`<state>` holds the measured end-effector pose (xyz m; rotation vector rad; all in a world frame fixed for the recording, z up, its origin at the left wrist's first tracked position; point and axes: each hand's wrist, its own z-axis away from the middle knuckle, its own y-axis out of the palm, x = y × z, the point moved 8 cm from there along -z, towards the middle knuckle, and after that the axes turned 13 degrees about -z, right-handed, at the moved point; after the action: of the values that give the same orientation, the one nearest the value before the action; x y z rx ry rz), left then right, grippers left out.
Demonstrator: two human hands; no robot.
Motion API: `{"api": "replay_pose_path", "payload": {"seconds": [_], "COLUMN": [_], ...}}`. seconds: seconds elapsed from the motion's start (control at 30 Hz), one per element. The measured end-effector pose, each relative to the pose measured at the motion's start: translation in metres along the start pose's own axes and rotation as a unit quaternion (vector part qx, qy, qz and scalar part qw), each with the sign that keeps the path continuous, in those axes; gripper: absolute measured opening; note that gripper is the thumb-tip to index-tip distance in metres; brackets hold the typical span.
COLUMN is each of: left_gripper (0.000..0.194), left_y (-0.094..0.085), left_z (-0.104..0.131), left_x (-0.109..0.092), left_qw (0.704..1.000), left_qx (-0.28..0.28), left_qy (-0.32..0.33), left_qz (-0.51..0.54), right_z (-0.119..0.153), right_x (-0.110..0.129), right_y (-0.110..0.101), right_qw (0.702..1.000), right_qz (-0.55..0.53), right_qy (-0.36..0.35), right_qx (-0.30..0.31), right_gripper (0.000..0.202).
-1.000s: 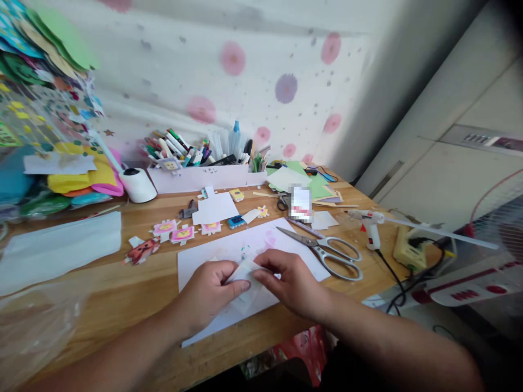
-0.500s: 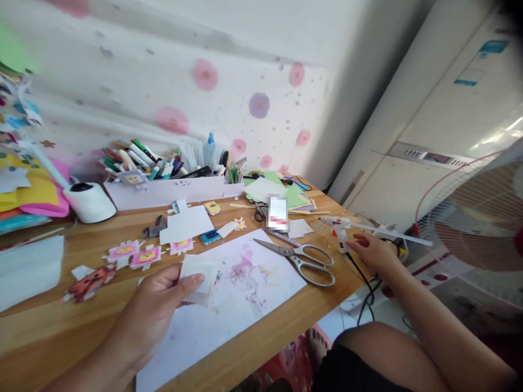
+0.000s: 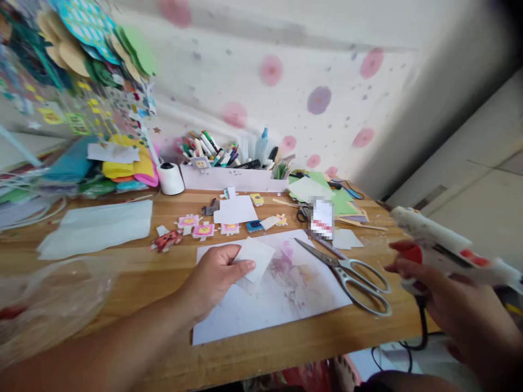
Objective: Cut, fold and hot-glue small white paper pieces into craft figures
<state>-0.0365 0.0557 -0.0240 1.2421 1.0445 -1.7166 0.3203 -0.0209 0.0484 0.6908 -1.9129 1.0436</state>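
A: How does the left hand (image 3: 219,272) hold that white piece (image 3: 259,260)?
B: Pinched at the near edge, thumb on top and fingers curled beneath, which probably leaves most of its face uncovered; something translucent seems to lie under it
A: And the right hand (image 3: 453,299)?
B: Wrapped round the handle of the glue gun (image 3: 441,240), fingers by the red trigger (image 3: 412,255), likely so it can be squeezed without changing grip. The nozzle points forward and leftward, away from the body
A: Why the stained sheet (image 3: 218,326) under the left hand?
B: Perhaps to shield the table (image 3: 214,360); the blotches suggest so. The scissors (image 3: 334,262) lie between the hands, partly over it, loops towards the right hand, maybe for easy reach
A: Any containers?
B: Beyond the left hand, a pale box (image 3: 232,178) is crammed with pens (image 3: 208,144), leaning together, probably to be picked out easily. Clear strips (image 3: 250,149) stand right of them
A: And left of the left forearm?
B: A crumpled clear bag (image 3: 81,277); red shows near its outer side, but I can't tell whether that's inside
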Motion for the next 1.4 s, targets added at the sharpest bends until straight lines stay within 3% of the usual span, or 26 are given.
{"api": "replay_pose_path", "payload": {"seconds": [0.1,0.2,0.37,0.57,0.8,1.4], "left_gripper": [0.026,0.028,0.026,0.029,0.026,0.027], "left_y": [0.003,0.004,0.004,0.003,0.003,-0.002], "left_z": [0.002,0.004,0.004,0.003,0.003,0.003], "left_x": [-0.001,0.0,-0.003,-0.007,-0.008,-0.014], "left_qw": [0.999,0.996,0.989,0.977,0.972,0.958], "left_qx": [0.019,0.033,0.039,0.026,0.025,0.0], "left_qy": [-0.002,-0.003,0.011,0.049,0.058,0.084], "left_qz": [-0.044,-0.077,-0.144,-0.207,-0.226,-0.274], "right_z": [0.03,0.054,0.072,0.079,0.082,0.083], "right_x": [0.034,0.058,0.075,0.096,0.098,0.089], "right_y": [0.05,0.096,0.137,0.152,0.159,0.16], "right_qw": [0.994,0.972,0.934,0.91,0.894,0.896], "right_qz": [-0.03,-0.033,-0.022,0.031,0.059,0.075], "right_qy": [-0.032,-0.108,-0.18,-0.238,-0.278,-0.239], "right_qx": [0.102,0.205,0.308,0.339,0.345,0.367], "right_gripper": [0.034,0.035,0.013,0.005,0.01,0.013]}}
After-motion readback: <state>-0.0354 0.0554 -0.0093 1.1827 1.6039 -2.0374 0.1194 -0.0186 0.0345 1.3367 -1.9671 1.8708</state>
